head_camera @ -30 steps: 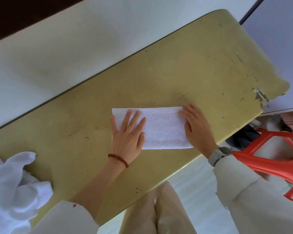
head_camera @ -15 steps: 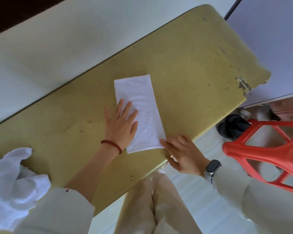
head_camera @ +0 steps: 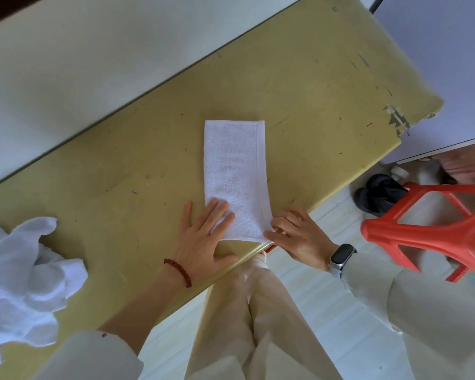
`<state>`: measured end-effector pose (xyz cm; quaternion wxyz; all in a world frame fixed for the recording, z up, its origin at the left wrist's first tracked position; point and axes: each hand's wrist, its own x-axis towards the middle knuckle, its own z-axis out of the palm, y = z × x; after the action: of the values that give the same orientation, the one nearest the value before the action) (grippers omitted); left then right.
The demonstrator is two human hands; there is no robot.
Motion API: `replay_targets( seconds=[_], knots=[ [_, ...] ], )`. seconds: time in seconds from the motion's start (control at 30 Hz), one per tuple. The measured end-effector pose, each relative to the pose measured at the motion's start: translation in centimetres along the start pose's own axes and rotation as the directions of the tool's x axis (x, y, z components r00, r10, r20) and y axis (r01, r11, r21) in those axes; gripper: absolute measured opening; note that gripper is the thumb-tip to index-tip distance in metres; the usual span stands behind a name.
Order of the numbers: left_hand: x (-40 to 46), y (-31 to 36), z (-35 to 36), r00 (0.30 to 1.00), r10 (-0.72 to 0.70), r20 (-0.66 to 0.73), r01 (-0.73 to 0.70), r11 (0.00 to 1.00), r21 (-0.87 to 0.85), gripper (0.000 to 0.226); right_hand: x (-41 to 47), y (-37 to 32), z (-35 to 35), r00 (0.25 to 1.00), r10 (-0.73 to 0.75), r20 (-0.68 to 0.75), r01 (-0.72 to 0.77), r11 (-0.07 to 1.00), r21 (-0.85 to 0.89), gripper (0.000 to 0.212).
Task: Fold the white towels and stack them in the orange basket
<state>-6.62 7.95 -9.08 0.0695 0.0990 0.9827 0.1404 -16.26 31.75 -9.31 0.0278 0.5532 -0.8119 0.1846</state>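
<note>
A white towel [head_camera: 235,171], folded into a long narrow strip, lies on the yellow-green table [head_camera: 299,86] with its near end at the front edge. My left hand [head_camera: 203,237] lies flat, its fingers pressing the strip's near left corner. My right hand [head_camera: 295,235] pinches the near right corner with curled fingers at the table edge. A crumpled heap of white towels [head_camera: 19,283] sits at the table's left end. An orange plastic frame [head_camera: 428,229] stands on the floor at the right; I cannot tell whether it is the basket.
A pale wall or panel [head_camera: 80,64] runs along the table's far side. The table's right corner [head_camera: 395,122] is chipped. Dark shoes [head_camera: 379,196] lie on the pale floor beside the orange frame. My legs [head_camera: 244,325] are under the front edge.
The folded towel has been turned from lying crosswise to pointing away from me. My right hand slid from its right end to the near corner; my left hand moved to the near end.
</note>
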Motion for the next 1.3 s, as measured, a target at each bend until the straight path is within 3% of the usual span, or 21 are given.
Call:
replay_targets(
  seconds=[0.1,0.2,0.27,0.37,0.43,0.53,0.6,0.7,0.83,0.97,1.13,1.3],
  knots=[
    [0.4,0.6,0.0,0.998,-0.040,-0.052,0.040,0.999,0.008,0.070,0.5,-0.1,-0.5,0.999,0.053,-0.003,-0.053,0.999,0.011,0.022],
    [0.8,0.8,0.3,0.985,-0.047,-0.169,0.049,0.999,0.010,0.042,1.9,-0.1,-1.6,0.993,0.115,-0.024,-0.113,0.992,0.055,0.004],
    [1.3,0.4,0.1,0.957,-0.047,-0.286,0.042,0.999,-0.022,0.024,3.1,0.0,-2.3,0.985,0.168,-0.032,-0.163,0.979,0.119,0.017],
    [2.3,-0.4,-1.6,0.913,-0.137,-0.384,0.046,0.970,-0.238,0.015,4.6,0.1,-3.2,0.942,0.334,-0.021,-0.318,0.913,0.255,0.024],
    [3.2,-0.4,-3.9,0.911,-0.265,-0.315,0.122,0.905,-0.408,0.021,5.7,0.3,-3.7,0.870,0.493,0.016,-0.464,0.806,0.367,0.027],
    [4.9,-0.4,-6.9,0.861,-0.494,-0.120,0.299,0.683,-0.667,0.011,8.1,0.8,-4.2,0.729,0.681,0.066,-0.600,0.589,0.542,0.024],
    [6.4,-0.9,-7.6,0.827,-0.561,-0.033,0.347,0.556,-0.756,0.005,10.1,1.5,-4.3,0.652,0.753,0.088,-0.647,0.493,0.582,0.019],
    [8.9,-2.0,-8.1,0.802,-0.597,-0.013,0.350,0.488,-0.800,0.014,12.5,3.0,-4.0,0.570,0.809,0.144,-0.701,0.387,0.600,0.019],
    [12.0,-3.5,-7.8,0.756,-0.654,-0.024,0.363,0.449,-0.816,0.035,14.9,5.0,-3.1,0.515,0.848,0.129,-0.730,0.355,0.584,0.019],
    [14.3,-4.9,-7.0,0.685,-0.728,0.018,0.431,0.385,-0.816,0.037,16.6,6.5,-2.1,0.470,0.874,0.121,-0.757,0.329,0.565,0.021],
    [15.8,-6.5,-6.2,0.680,-0.733,-0.008,0.503,0.475,-0.722,0.038,17.6,7.5,-1.0,0.432,0.896,0.104,-0.793,0.323,0.516,0.020],
    [16.8,-7.2,-6.1,0.672,-0.741,-0.011,0.545,0.505,-0.669,0.018,18.0,7.8,-0.4,0.425,0.900,0.101,-0.823,0.337,0.458,0.019]
  ],
)
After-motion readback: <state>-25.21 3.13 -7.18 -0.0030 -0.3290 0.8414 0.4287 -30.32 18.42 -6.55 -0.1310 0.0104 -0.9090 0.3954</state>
